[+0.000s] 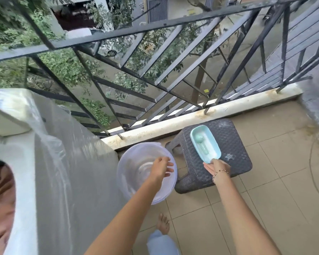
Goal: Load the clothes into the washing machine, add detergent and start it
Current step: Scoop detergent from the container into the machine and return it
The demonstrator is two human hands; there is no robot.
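The white top-loading washing machine (68,162) stands at the left, wrapped in clear plastic, with reddish clothes (0,199) in its open drum. A clear plastic bucket (134,173) sits on the floor beside it, looking empty. My left hand (161,169) hovers over the bucket's rim with relaxed, spread fingers. A light-blue detergent tray (204,143) with a matching scoop (201,142) inside lies on a dark wicker stool (228,150). My right hand (216,167) touches the tray's near end, fingers mostly straight.
A black metal railing (155,70) on a low white kerb (191,116) closes the balcony ahead. Beige floor tiles (274,190) spread to the right. My bare foot (163,224) stands below the bucket. A thin cable (313,172) runs along the right floor.
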